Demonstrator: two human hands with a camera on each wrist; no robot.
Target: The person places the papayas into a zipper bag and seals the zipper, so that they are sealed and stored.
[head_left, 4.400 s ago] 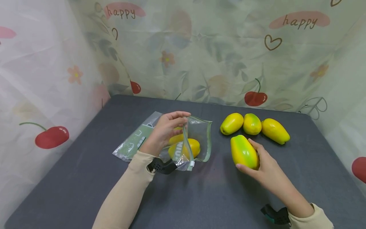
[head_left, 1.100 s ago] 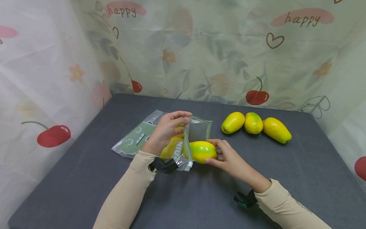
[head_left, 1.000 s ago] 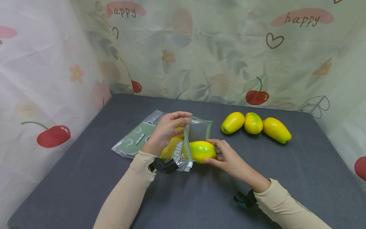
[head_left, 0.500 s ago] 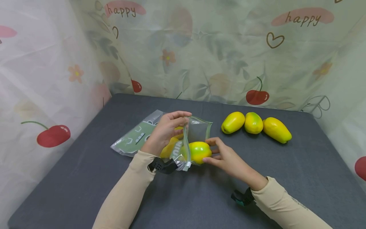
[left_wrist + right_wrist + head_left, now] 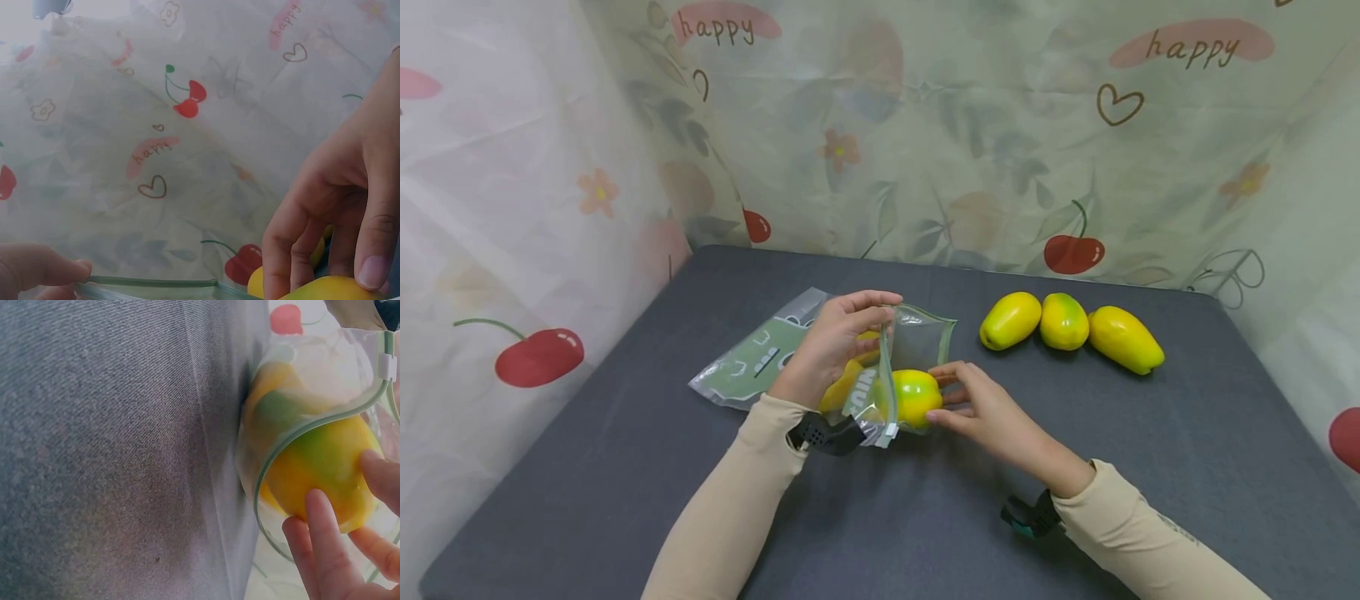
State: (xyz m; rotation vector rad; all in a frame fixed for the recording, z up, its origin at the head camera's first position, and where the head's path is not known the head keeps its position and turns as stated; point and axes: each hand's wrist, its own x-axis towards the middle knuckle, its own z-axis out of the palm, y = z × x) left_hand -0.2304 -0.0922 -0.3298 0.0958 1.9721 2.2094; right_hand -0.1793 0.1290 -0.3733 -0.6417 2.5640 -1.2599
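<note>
My left hand [image 5: 835, 342] pinches the rim of a clear zip bag [image 5: 917, 333] with a green edge and a white slider [image 5: 387, 367]. Its mouth gapes to the right, and yellow fruit shows through the plastic beneath the left hand. A yellow-green papaya [image 5: 917, 398] lies partly in the mouth, its outer end still outside the edge. My right hand [image 5: 977, 408] holds that end with its fingertips, thumb on the near side. In the right wrist view the fingers [image 5: 331, 550] spread round the papaya's end. The left wrist view shows only part of each hand.
Three more papayas [image 5: 1063, 322] lie in a row at the back right of the dark grey table [image 5: 880, 533]. The bag's printed green bottom [image 5: 760, 358] spreads to the left. Patterned cloth [image 5: 925, 150] hangs behind and at both sides.
My right hand has brought a papaya from beside the row leftward to the bag and pushed it further into the mouth. The left hand has stayed on the rim.
</note>
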